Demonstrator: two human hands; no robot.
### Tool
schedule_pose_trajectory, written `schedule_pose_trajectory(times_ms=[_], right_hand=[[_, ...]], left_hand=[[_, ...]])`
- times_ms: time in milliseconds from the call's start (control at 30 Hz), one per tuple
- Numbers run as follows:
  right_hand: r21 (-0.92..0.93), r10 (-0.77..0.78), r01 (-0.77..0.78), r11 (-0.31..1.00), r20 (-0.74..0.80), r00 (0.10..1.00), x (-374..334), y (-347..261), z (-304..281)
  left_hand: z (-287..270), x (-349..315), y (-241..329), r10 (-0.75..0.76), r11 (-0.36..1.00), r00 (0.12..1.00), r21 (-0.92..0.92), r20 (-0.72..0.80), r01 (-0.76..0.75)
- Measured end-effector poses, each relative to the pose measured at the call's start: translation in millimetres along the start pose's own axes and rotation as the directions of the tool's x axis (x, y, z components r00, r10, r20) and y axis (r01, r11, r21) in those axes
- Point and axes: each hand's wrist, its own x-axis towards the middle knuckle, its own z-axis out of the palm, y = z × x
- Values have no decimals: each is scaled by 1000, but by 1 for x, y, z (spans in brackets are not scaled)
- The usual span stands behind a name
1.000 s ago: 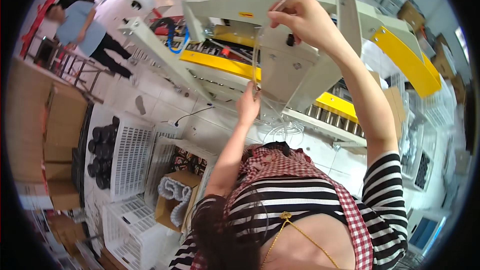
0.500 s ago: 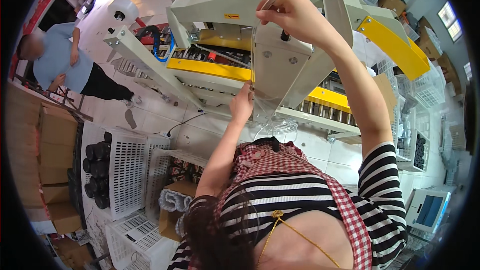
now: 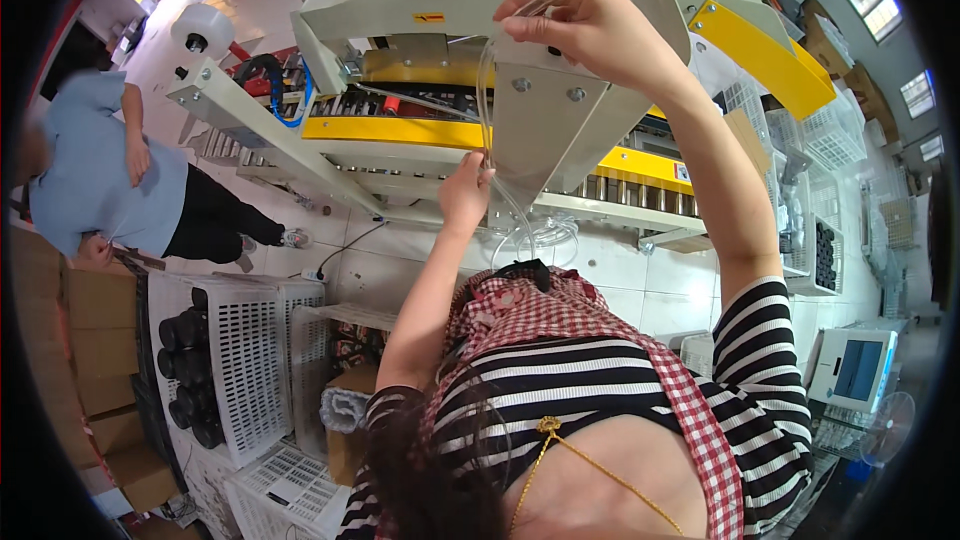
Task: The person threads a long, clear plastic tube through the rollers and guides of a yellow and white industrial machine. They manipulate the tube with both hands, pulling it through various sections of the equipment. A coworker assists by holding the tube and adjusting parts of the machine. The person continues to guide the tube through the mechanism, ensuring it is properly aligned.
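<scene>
A clear flexible hose (image 3: 484, 105) runs between my hands in front of the cream metal machine (image 3: 555, 130). My right hand (image 3: 590, 28) is raised at the machine's top, its thumb and fingers closed on the hose. Beyond it, the hose stretches toward the upper right. Lower down, beside the yellow rail (image 3: 390, 130), my left hand (image 3: 466, 194) pinches the same hose. From there the hose drops toward a loose coil of clear hose (image 3: 556, 232) on the floor, close to my apron.
At the left stands a person in a light blue shirt (image 3: 110, 170). White plastic crates (image 3: 262, 360) are close on my left, one with black cylinders (image 3: 190, 360). Cardboard boxes (image 3: 100, 340) stack farther left. A black cable (image 3: 345, 250) lies on the floor. More crates (image 3: 835, 130) stand right.
The hose between my hands now bows out to the left, where it hung straighter before. The person in blue is nearer the left edge. The view has shifted slightly.
</scene>
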Motion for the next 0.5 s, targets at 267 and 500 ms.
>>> schedule_pose_trajectory(times_ms=[267,500], right_hand=[[283,127,-106,953,-58,990,-27,-13,-9],[475,95,-57,878,-56,994,-50,-32,-22]], left_hand=[[-5,-1,16,-76,995,997,66,-34,78],[8,3,15,-207,963,978,180,29,198]])
